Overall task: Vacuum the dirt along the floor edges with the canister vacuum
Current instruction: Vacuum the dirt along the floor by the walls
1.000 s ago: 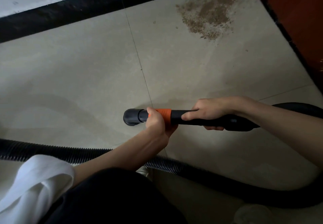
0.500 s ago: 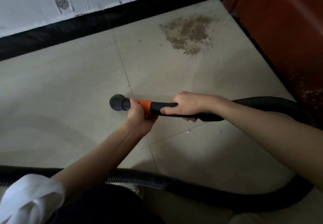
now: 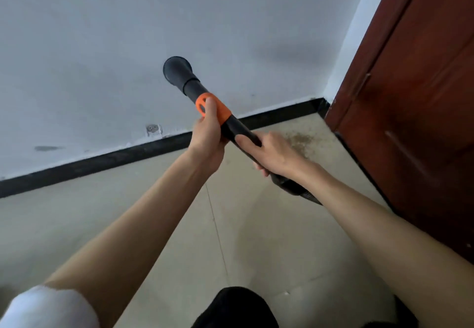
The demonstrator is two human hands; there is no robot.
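I hold the black vacuum wand (image 3: 191, 85) raised off the floor, its round open end (image 3: 177, 71) pointing up and left toward the wall. My left hand (image 3: 209, 135) grips it at the orange collar (image 3: 214, 107), thumb on the collar. My right hand (image 3: 269, 154) grips the black handle just behind, where the ribbed hose (image 3: 300, 192) begins. A patch of brown dirt (image 3: 301, 142) lies on the beige tile floor (image 3: 179, 225) in the corner, partly hidden behind my right hand. The canister is out of view.
A black baseboard (image 3: 102, 161) runs along the white wall (image 3: 102, 45), with a small socket (image 3: 154, 130) just above it. A dark red-brown door (image 3: 423, 97) stands on the right, close to the dirt. My dark-clothed knee (image 3: 238, 309) shows at the bottom edge.
The wand has swung up from lying level near the floor to pointing up at the wall. My view has lifted, so the hose on the floor has left the frame. Both grips are unchanged.
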